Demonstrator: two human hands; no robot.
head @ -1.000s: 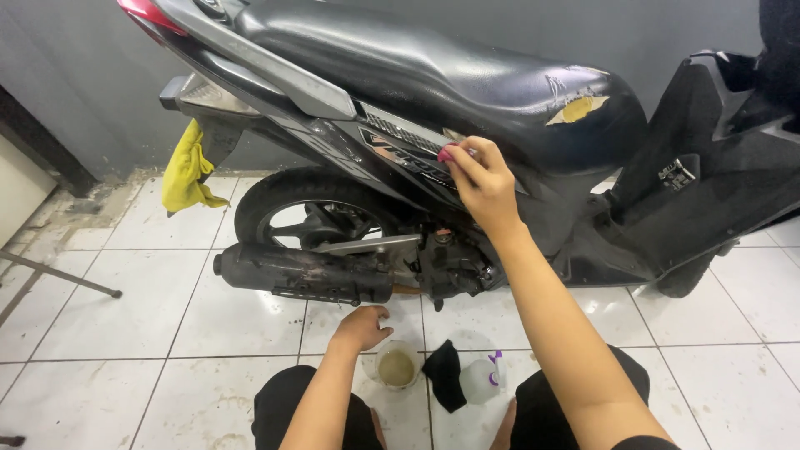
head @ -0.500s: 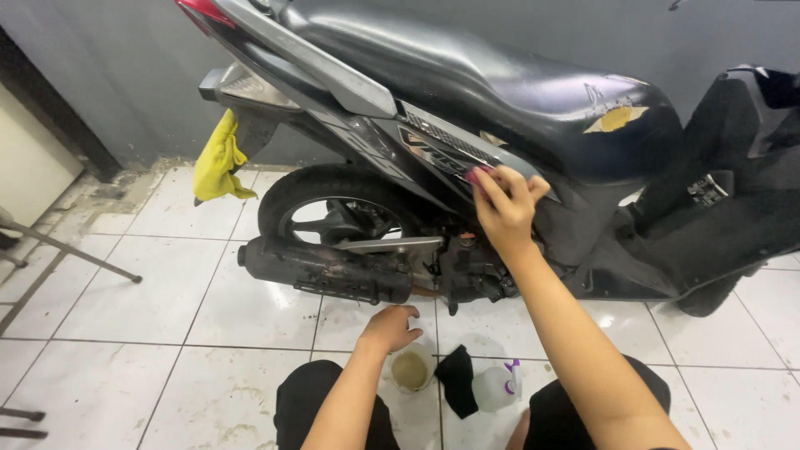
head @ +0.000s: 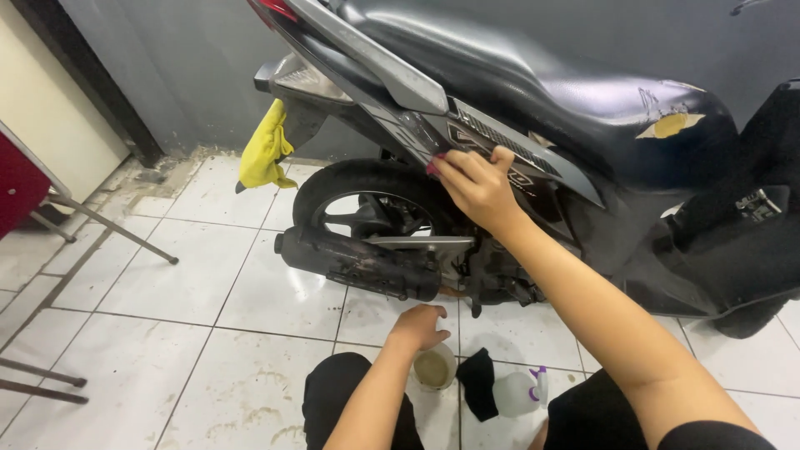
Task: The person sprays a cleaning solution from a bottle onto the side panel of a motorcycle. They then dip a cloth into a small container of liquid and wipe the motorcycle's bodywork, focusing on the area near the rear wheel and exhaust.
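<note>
**Hands on scooter panel and cup**

Our right hand (head: 475,185) lies flat on the scooter's side panel (head: 500,158), fingers (head: 450,162) stretched out & together, pressed against the grey trim just above the rear wheel (head: 367,212). It grips nothing that we can see; whether sthg sits under the palm, we can't tell. Our left hand (head: 419,327) is down near the floor, fingers curled loosely over the rim of a small cup (head: 435,368) w/ murky yellowish liquid, touching its far-left edge. The cup stands on the white tiled floor (head: 167,333) between our knees, near side of the exhaust muffler (head: 358,262). Just right of the cup: a black cloth (head: 477,382), then a clear bottle w/ a purple cap (head: 521,392). A yellow rag (head: 265,152) hangs off the scooter's tail, far left. The black seat (head: 533,92) has a torn patch on the right.
</note>
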